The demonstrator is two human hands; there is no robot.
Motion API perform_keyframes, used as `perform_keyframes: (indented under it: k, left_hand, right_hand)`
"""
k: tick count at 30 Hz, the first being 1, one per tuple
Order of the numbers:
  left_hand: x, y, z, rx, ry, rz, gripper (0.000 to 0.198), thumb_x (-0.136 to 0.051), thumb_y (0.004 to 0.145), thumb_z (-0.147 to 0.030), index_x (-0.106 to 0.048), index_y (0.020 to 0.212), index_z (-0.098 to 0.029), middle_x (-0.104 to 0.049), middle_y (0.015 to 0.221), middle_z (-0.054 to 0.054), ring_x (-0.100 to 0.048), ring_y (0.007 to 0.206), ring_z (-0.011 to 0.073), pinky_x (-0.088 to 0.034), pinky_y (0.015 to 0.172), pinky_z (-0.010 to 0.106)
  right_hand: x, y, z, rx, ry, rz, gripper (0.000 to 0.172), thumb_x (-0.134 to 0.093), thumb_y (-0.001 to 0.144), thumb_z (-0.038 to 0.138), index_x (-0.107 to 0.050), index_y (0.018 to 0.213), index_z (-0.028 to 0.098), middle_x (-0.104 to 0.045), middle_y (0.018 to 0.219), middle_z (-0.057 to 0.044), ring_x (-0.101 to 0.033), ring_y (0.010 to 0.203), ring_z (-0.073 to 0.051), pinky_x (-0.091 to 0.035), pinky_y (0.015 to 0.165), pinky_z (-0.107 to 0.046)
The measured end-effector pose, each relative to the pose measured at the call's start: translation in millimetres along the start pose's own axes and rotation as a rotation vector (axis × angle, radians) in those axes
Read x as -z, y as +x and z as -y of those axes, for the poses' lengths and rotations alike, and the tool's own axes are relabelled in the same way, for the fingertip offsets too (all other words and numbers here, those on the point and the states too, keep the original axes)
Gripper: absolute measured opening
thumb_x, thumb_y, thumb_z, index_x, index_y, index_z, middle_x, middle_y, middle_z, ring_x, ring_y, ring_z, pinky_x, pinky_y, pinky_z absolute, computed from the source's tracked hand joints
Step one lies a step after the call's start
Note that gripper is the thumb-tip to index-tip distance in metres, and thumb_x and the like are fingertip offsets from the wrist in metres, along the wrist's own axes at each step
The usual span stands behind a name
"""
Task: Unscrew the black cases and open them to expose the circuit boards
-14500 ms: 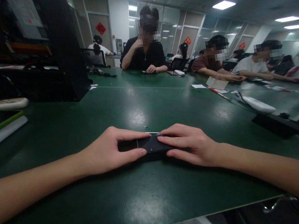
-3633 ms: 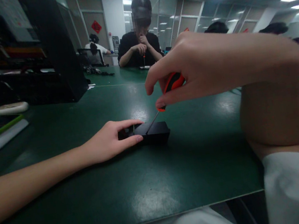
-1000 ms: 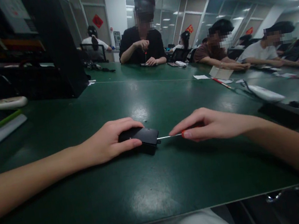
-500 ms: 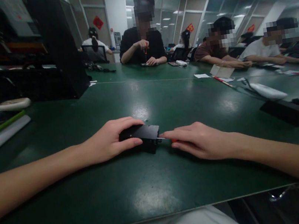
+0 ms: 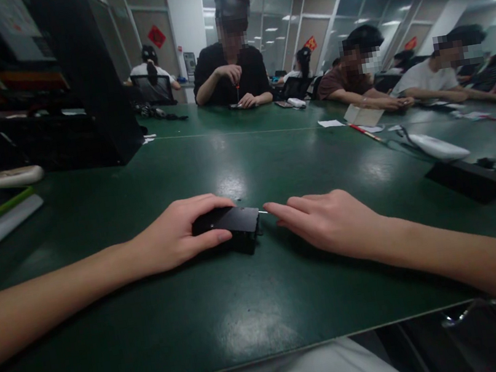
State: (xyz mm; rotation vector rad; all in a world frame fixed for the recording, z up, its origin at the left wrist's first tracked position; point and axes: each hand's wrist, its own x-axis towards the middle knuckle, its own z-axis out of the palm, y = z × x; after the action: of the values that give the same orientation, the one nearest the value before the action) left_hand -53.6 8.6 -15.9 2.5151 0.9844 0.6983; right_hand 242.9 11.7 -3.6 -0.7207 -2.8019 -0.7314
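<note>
My left hand is closed around a small black box-shaped device, thumb along its near side and fingers over the far side. The device rests on the green table, its right end facing my other hand. From between the fingertips of my right hand comes the thin metal shaft of a screwdriver. The shaft points left at the upper part of the device's right end. I cannot tell whether its tip touches. The screwdriver's handle is hidden inside my right hand.
A black cabinet stands at the back left, near a green-rimmed tray. To the right lie a white object and a black case. Across the table a person works with a screwdriver; others sit at right.
My right hand has shifted up slightly, taking the screwdriver shaft from the middle to the upper part of the device's end. The red handle no longer shows. My left hand keeps its hold.
</note>
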Motion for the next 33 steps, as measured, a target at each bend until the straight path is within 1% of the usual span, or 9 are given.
perform_keyframes:
  k: [3, 5, 8, 13, 16, 20, 25, 29, 33]
  left_hand:
    - [-0.2, -0.1, 0.8, -0.008, 0.000, 0.001, 0.041, -0.058, 0.095, -0.047, -0.063, 0.123, -0.017, -0.069, 0.113, 0.009, -0.064, 0.099, 0.0237, -0.049, 0.086, 0.032]
    - [-0.4, -0.1, 1.3, -0.012, -0.005, -0.001, 0.040, -0.058, 0.095, -0.047, -0.063, 0.122, -0.018, -0.069, 0.113, 0.009, -0.064, 0.099, 0.0235, -0.049, 0.086, 0.032]
    - [-0.2, -0.4, 1.4, -0.012, -0.008, 0.000, 0.040, -0.058, 0.095, -0.046, -0.063, 0.123, -0.018, -0.069, 0.114, 0.009, -0.064, 0.099, 0.0232, -0.049, 0.086, 0.031]
    - [0.9, -1.0, 0.2, -0.017, -0.004, -0.002, 0.039, -0.059, 0.095, -0.044, -0.063, 0.122, -0.017, -0.069, 0.113, 0.008, -0.064, 0.098, 0.0227, -0.048, 0.085, 0.031]
    - [0.9, -0.8, -0.3, -0.009, 0.001, 0.003, 0.038, -0.059, 0.095, -0.044, -0.063, 0.122, -0.017, -0.069, 0.113, 0.009, -0.065, 0.098, 0.0231, -0.049, 0.084, 0.031]
    - [0.1, -0.4, -0.1, -0.015, 0.010, -0.003, 0.039, -0.058, 0.095, -0.045, -0.063, 0.122, -0.018, -0.070, 0.114, 0.009, -0.065, 0.100, 0.0234, -0.049, 0.086, 0.032]
    - [-0.4, -1.0, 0.5, -0.005, 0.009, -0.018, 0.043, -0.059, 0.094, -0.049, -0.062, 0.124, -0.018, -0.070, 0.115, 0.009, -0.065, 0.100, 0.0243, -0.050, 0.087, 0.033]
    - [-0.3, -1.2, 1.2, -0.004, 0.012, -0.023, 0.045, -0.060, 0.094, -0.048, -0.062, 0.125, -0.017, -0.070, 0.115, 0.009, -0.065, 0.101, 0.0242, -0.050, 0.088, 0.032]
    - [-0.6, -0.7, 1.0, -0.026, -0.001, -0.026, 0.043, -0.058, 0.095, -0.047, -0.063, 0.124, -0.016, -0.070, 0.114, 0.010, -0.066, 0.100, 0.0235, -0.049, 0.086, 0.031]
  right_hand:
    - [-8.0, 4.7, 3.9, -0.023, 0.169, 0.084, 0.035, -0.038, 0.104, 0.031, -0.058, 0.127, 0.015, -0.068, 0.093, -0.006, -0.060, 0.071, -0.010, -0.030, 0.056, -0.024]
    - [-10.5, 5.6, 0.3, -0.022, 0.258, 0.093, 0.036, -0.036, 0.105, 0.033, -0.060, 0.125, 0.015, -0.068, 0.095, -0.006, -0.061, 0.073, -0.009, -0.034, 0.059, -0.023]
    - [-9.4, 3.0, -9.7, 0.006, 0.265, 0.024, 0.035, -0.038, 0.104, 0.033, -0.062, 0.123, 0.015, -0.067, 0.091, -0.005, -0.059, 0.071, -0.008, -0.034, 0.060, -0.021]
    - [-1.4, -3.8, -25.3, 0.113, 0.119, -0.175, 0.026, -0.047, 0.099, 0.026, -0.066, 0.112, 0.013, -0.064, 0.077, -0.002, -0.053, 0.061, -0.006, -0.029, 0.053, -0.023]
    - [3.4, -5.0, -27.4, 0.149, 0.024, -0.228, 0.023, -0.050, 0.098, 0.025, -0.067, 0.109, 0.014, -0.062, 0.072, -0.001, -0.053, 0.061, -0.006, -0.028, 0.053, -0.024]
    - [4.3, -3.6, -18.0, 0.110, 0.008, -0.184, 0.025, -0.047, 0.100, 0.028, -0.066, 0.111, 0.015, -0.064, 0.076, -0.002, -0.056, 0.064, -0.007, -0.029, 0.054, -0.024]
    - [-6.2, -0.4, -4.2, 0.052, 0.093, -0.097, 0.030, -0.040, 0.103, 0.026, -0.059, 0.122, 0.013, -0.066, 0.085, -0.004, -0.058, 0.069, -0.009, -0.033, 0.056, -0.023]
    - [-14.5, 1.4, -5.7, 0.029, 0.253, -0.009, 0.035, -0.038, 0.103, 0.027, -0.053, 0.131, 0.013, -0.066, 0.099, -0.006, -0.061, 0.078, -0.010, -0.042, 0.065, -0.022]
    - [-11.2, 1.8, -12.2, 0.060, 0.157, -0.033, 0.039, -0.041, 0.101, 0.024, -0.051, 0.137, 0.013, -0.065, 0.096, -0.005, -0.059, 0.078, -0.011, -0.040, 0.063, -0.023]
